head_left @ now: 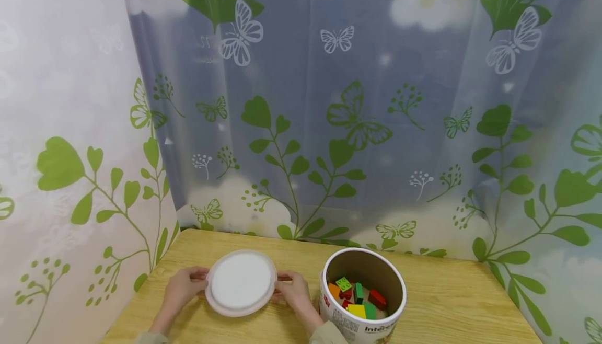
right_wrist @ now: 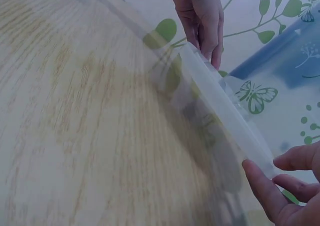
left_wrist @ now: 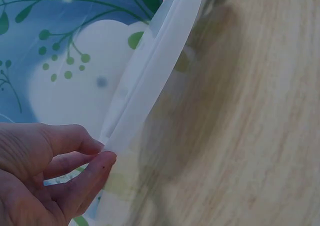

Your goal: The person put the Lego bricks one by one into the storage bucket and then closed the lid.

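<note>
Both hands hold a round white plastic lid a little above the wooden table, on the left of the head view. My left hand pinches its left rim between thumb and fingers; the left wrist view shows that hand at the lid's thin edge. At the opposite rim, my right hand pinches the lid the same way, as the right wrist view shows with the fingers at its edge. Right of the hands stands an uncovered round bucket with several toy building blocks inside.
The wooden table runs back to a patterned curtain of butterflies and leaves. Another patterned sheet hangs along the left side. The bucket stands close beside my right forearm.
</note>
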Demonstrator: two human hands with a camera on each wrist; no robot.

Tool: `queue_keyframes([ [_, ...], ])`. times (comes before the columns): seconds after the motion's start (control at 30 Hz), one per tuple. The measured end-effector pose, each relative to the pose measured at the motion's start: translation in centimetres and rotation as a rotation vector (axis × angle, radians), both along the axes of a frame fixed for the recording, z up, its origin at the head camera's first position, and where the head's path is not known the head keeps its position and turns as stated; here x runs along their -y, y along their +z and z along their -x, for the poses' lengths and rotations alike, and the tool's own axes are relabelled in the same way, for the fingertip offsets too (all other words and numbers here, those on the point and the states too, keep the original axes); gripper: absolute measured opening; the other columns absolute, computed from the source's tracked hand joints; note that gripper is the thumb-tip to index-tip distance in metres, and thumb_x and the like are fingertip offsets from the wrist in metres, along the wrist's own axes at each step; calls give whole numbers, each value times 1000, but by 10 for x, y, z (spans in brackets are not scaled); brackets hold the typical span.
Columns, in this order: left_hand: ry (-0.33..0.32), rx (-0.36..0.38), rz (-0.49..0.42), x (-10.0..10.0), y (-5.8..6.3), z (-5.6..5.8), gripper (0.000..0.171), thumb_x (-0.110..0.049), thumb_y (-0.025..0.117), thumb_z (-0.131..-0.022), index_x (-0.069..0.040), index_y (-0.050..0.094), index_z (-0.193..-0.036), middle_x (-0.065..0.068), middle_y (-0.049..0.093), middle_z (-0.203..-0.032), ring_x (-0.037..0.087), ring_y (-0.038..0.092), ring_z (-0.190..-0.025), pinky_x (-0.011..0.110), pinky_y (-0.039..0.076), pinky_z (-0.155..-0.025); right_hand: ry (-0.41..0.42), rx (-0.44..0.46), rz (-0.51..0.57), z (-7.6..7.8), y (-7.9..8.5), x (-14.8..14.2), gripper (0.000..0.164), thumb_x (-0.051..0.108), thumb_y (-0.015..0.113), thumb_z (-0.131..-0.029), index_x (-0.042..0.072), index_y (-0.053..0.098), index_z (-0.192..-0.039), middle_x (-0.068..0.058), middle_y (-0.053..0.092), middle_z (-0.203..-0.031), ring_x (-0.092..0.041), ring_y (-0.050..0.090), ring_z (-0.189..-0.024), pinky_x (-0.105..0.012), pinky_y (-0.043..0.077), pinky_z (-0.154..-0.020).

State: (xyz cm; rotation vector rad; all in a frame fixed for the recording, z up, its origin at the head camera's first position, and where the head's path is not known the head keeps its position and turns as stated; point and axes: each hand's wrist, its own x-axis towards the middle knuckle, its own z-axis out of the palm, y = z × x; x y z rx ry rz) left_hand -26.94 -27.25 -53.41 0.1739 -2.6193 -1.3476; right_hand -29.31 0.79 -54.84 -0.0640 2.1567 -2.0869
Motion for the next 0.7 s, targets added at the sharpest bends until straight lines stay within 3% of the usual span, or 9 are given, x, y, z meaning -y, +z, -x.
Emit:
queue_keyframes([
  [0.2, -43, 46, -215, -1, 18, -4, 34, 4, 65, -92, 17, 60, -123, 32, 69, -106, 28, 73, -86, 32, 63, -65, -24, -53, 34, -3, 17, 1, 34, -7, 64, -89, -15, 60, -122, -22, 64, -109, -17, 69, -75, -41, 64, -72],
  [0.33, -59, 53, -313, -1, 35, -7, 38, -2, 62, -98, 17, 55, -131, 34, 66, -115, 27, 72, -93, 35, 64, -70, -17, -84, 76, -7, 33, 0, 36, -7, 63, -91, -14, 58, -125, -23, 62, -111, -17, 67, -75, -40, 64, -73],
  [0.7, -112, 24, -409, -4, 66, -12, 43, -10, 61, -102, 15, 52, -136, 29, 67, -120, 19, 71, -93, 35, 63, -76, 3, -118, 136, -17, 77, -11, 40, -2, 61, -96, -17, 54, -132, -28, 58, -119, -17, 67, -79, -32, 63, -74],
])
